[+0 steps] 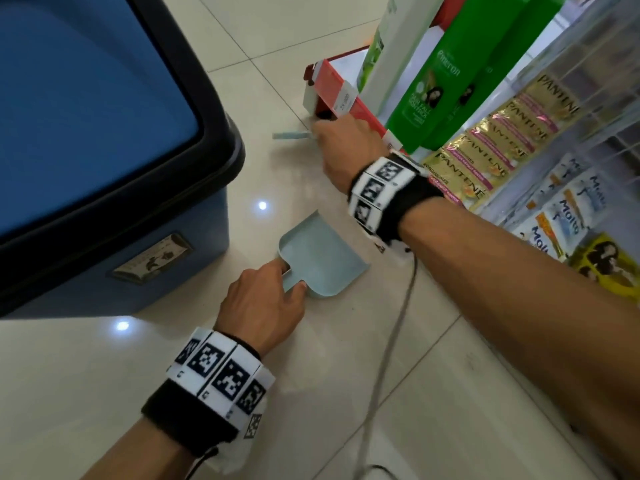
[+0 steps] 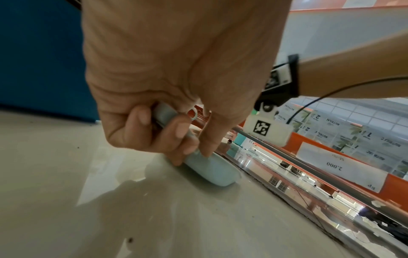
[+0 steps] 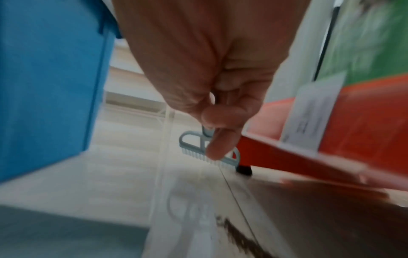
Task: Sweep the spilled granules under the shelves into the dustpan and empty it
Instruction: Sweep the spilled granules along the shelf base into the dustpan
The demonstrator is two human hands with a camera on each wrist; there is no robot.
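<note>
the left hand (image 1: 263, 299) is nearest, at about 6 o'clock of the head view; its fingers are curled around the short handle of the pale blue dustpan (image 1: 322, 254), which lies flat on the tiled floor (image 1: 346, 393). dark granules (image 3: 240, 239) lie in a line on the floor beside the shelf base. further, toward 12 o'clock, the right hand (image 1: 346, 147) pinches the handle of a small pale blue brush (image 3: 209, 153), bristles down, just beside the black foot of the red shelf (image 1: 332, 88). a big blue bin (image 1: 86, 133) stands at 9 o'clock.
</note>
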